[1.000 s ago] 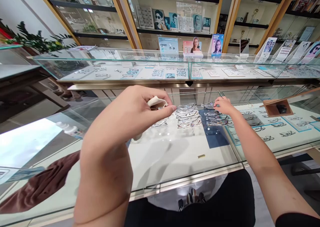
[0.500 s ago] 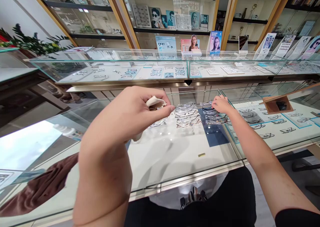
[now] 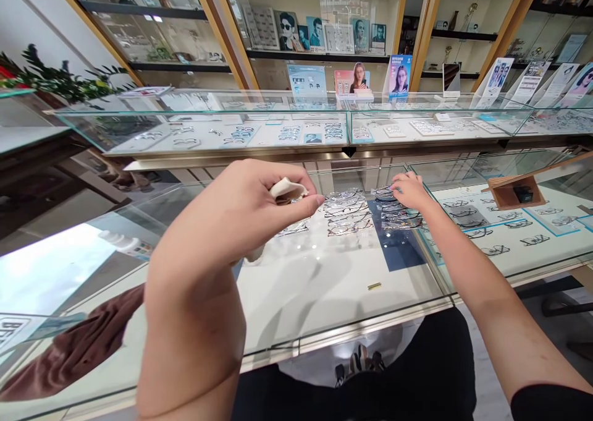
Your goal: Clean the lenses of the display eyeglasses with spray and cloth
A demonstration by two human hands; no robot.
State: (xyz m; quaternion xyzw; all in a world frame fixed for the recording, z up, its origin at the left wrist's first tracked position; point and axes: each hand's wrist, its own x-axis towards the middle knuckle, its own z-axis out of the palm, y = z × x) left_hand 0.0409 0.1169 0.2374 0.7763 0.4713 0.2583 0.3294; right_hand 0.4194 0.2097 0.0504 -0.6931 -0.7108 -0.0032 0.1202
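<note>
"What's new at the glass display case (image 3: 319,297)?"
"Barely a change this past second; work stays at the dark blue mat (image 3: 402,255) and its eyeglasses (image 3: 399,221)."
"And the hands?"
"Left hand (image 3: 250,197), wrist bent, thumb and fingers pinching a cream cloth (image 3: 288,189). Right hand (image 3: 410,191), arm outstretched, fingers curled at the far eyeglasses; whether they grip, I can't tell."

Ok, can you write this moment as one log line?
left hand: holding cream cloth | right hand: at eyeglasses on navy panel | nearby: brown cloth
</note>
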